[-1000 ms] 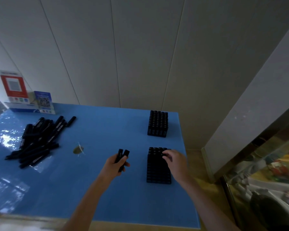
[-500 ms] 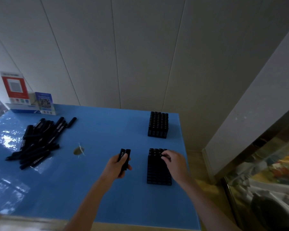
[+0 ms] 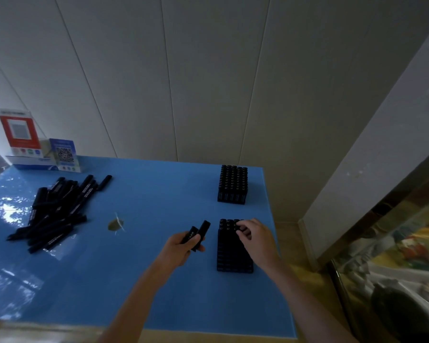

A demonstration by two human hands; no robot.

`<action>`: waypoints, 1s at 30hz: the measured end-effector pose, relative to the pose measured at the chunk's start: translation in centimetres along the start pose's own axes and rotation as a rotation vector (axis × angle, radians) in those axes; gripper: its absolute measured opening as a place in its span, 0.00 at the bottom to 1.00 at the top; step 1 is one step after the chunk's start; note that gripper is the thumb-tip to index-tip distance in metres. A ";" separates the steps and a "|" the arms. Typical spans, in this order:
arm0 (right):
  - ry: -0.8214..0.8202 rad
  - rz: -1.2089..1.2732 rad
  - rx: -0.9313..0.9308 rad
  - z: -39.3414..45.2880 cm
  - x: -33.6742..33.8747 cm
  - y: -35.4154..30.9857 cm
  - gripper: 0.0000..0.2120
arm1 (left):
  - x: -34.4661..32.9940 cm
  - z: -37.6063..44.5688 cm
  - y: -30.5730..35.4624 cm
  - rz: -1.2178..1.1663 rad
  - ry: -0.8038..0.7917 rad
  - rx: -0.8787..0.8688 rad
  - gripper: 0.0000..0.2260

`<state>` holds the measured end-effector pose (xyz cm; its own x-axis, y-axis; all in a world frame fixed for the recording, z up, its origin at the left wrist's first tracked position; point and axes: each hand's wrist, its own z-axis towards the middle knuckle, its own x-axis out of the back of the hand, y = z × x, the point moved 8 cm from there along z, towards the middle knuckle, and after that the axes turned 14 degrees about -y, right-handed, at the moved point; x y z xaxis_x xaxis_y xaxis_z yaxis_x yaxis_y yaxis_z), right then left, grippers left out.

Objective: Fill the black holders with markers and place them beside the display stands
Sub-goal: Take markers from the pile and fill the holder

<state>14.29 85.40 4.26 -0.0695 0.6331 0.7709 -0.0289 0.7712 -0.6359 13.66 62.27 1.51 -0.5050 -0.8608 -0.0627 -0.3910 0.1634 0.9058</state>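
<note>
Two black holders stand on the blue table (image 3: pixel 146 280). The near holder (image 3: pixel 230 253) is packed with markers, and so is the far holder (image 3: pixel 232 184). My left hand (image 3: pixel 181 246) grips two black markers (image 3: pixel 197 234), just left of the near holder. My right hand (image 3: pixel 256 240) hovers over the near holder's far right corner, fingers curled and pinching a marker top there. A heap of loose black markers (image 3: pixel 56 211) lies at the table's left. Two display stands, a red one (image 3: pixel 19 131) and a blue one (image 3: pixel 64 154), stand at the back left.
A small brown scrap (image 3: pixel 115 225) lies mid-table. White panelled wall behind. The table's right edge drops to a wooden floor (image 3: pixel 305 266), with a white slanted panel (image 3: pixel 382 149) and a glass cabinet (image 3: pixel 394 268) at right.
My left hand has tilted the two markers slightly toward the holder. My right hand has stayed at the near holder's far corner, fingers working a marker there.
</note>
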 end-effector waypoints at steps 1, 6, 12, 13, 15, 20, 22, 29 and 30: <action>0.005 0.044 0.003 0.0 0.3 -0.4 0.10 | -0.3 0.1 0.2 0.016 -0.004 0.006 0.10; -0.048 0.322 0.036 -0.1 1.1 -2.5 0.08 | -2.0 0.9 1.2 0.110 0.007 -0.014 0.07; -0.145 0.396 0.069 -0.4 1.3 -3.4 0.07 | -3.0 1.3 1.7 0.156 0.026 -0.041 0.08; -0.148 0.376 0.065 -0.5 1.4 -3.2 0.06 | -3.0 1.2 1.9 0.152 0.042 -0.055 0.07; -0.172 0.360 0.040 -0.8 1.3 -2.7 0.04 | -2.9 1.0 2.2 0.142 0.072 -0.083 0.06; -0.257 0.336 0.023 -1.4 0.3 -2.3 0.04 | -2.7 0.8 2.7 0.168 0.103 -0.094 0.09; -0.232 0.374 0.030 -1.3 0.5 -2.5 0.04 | -2.9 0.8 2.8 0.185 0.116 -0.086 0.10; -0.194 0.468 0.033 -0.4 0.9 -4.0 0.10 | -3.2 1.3 3.1 0.257 0.147 -0.088 0.14; -0.192 0.470 0.027 -0.4 0.8 -4.0 0.11 | -3.3 1.3 3.2 0.277 0.144 -0.101 0.14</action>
<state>14.70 82.82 7.48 -0.2632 0.8858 0.3822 0.0242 0.4021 -0.9153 13.06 66.31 4.05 -0.4650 -0.8507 0.2453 -0.1722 0.3587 0.9174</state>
